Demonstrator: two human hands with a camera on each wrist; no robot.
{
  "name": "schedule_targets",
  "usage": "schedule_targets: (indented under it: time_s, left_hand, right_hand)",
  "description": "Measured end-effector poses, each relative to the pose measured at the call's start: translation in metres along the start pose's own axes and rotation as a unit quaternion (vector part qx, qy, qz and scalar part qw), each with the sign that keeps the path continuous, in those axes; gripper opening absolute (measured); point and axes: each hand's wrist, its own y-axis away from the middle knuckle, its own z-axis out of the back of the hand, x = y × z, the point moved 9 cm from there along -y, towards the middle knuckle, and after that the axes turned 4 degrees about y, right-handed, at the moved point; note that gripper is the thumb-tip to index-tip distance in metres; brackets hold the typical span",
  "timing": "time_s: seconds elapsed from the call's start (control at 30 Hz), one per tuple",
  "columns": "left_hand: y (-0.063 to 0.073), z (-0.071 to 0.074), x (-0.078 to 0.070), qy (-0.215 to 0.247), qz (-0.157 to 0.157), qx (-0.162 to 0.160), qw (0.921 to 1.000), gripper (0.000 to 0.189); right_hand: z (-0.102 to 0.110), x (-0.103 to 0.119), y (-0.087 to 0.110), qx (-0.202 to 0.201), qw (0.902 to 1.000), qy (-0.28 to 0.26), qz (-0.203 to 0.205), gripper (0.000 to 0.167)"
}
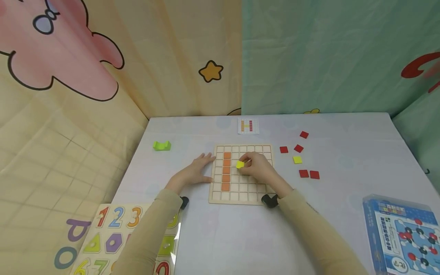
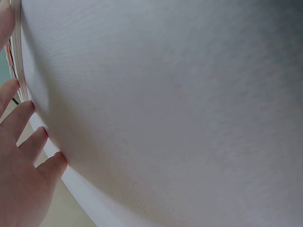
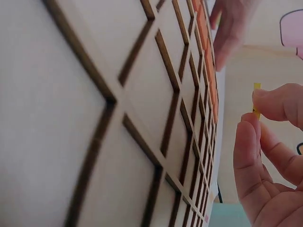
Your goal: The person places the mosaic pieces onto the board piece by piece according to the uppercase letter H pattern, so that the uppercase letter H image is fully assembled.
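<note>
A wooden grid board (image 1: pixel 244 197) lies on the table, with a column of several orange square tiles (image 1: pixel 226 170) set in its left part. Between thumb and fingers, my right hand (image 1: pixel 258 167) pinches a yellow square tile (image 1: pixel 240 164) above the grid, right of the orange column. The right wrist view shows that yellow tile (image 3: pixel 257 100) edge-on, apart from the board. My left hand (image 1: pixel 191 172) touches the board's left edge, fingers spread; in the left wrist view, the fingertips of the left hand (image 2: pixel 28 165) meet the table beside the board.
Several red tiles (image 1: pixel 304 173) and another yellow tile (image 1: pixel 297 160) lie right of the board. Behind it is a small pattern card (image 1: pixel 248 126). A green holder (image 1: pixel 162 146) stands at left, a number puzzle (image 1: pixel 99 215) at front left, a blue box (image 1: pixel 402 236) at front right.
</note>
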Motion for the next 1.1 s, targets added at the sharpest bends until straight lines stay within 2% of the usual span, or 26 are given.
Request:
schedule_targets:
  time_s: [0.23, 0.43, 1.1]
  left_hand:
    - [0.0, 0.0, 0.0, -0.004, 0.0, -0.002, 1.0, 0.09]
    - [-0.001, 0.0, -0.001, -0.006, 0.001, 0.001, 1.0, 0.09]
    - [-0.001, -0.001, 0.001, -0.008, 0.009, 0.0, 0.9999, 0.091]
  right_hand:
    - [-0.02, 0.009, -0.007, 0.034, 0.9981, 0.044, 0.024, 0.028]
    - [-0.025, 0.012, -0.013, 0.038, 0.9951, 0.078, 0.049, 0.026]
    - [-0.03, 0.009, -0.017, 0.032, 0.9931, 0.105, 0.041, 0.025]
